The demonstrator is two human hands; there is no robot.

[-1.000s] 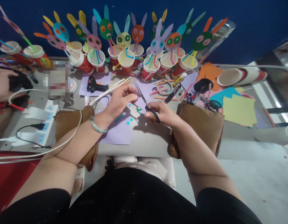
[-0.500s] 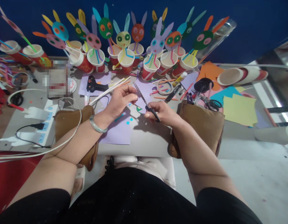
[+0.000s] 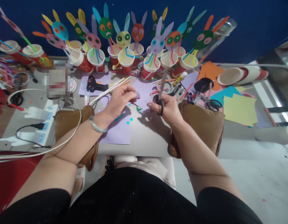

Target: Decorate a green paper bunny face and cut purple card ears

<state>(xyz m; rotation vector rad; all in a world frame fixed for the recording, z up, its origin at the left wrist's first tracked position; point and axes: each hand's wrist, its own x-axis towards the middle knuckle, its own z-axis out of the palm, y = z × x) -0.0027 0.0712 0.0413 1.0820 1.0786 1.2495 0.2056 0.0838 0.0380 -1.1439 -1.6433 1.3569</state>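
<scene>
Between the thumb and fingers of my left hand (image 3: 122, 98) is a small piece of purple paper (image 3: 137, 95). My right hand (image 3: 168, 107) grips a pair of scissors (image 3: 160, 101) by the dark handles, with the blades pointing up and away, slightly blurred and apart from the paper. Below and between my hands lie a green paper scrap (image 3: 139, 109) and small blue paper dots (image 3: 128, 123). A purple sheet (image 3: 116, 133) is under my left wrist. White paper sticks (image 3: 104, 93) lie just beyond my left hand.
Paper cups (image 3: 126, 62) holding rabbit-faced paper figures line the table's back. A black glue gun (image 3: 96, 84) lies left of centre, near a power strip (image 3: 47, 123). Brown cushions (image 3: 199, 130) sit under both forearms. Coloured paper (image 3: 240, 109) and other scissors (image 3: 212, 104) are at right.
My right hand has turned the scissors away from my left hand, blades swinging upward and to the right. My left hand stays nearly in place, and the purple piece in it now shows.
</scene>
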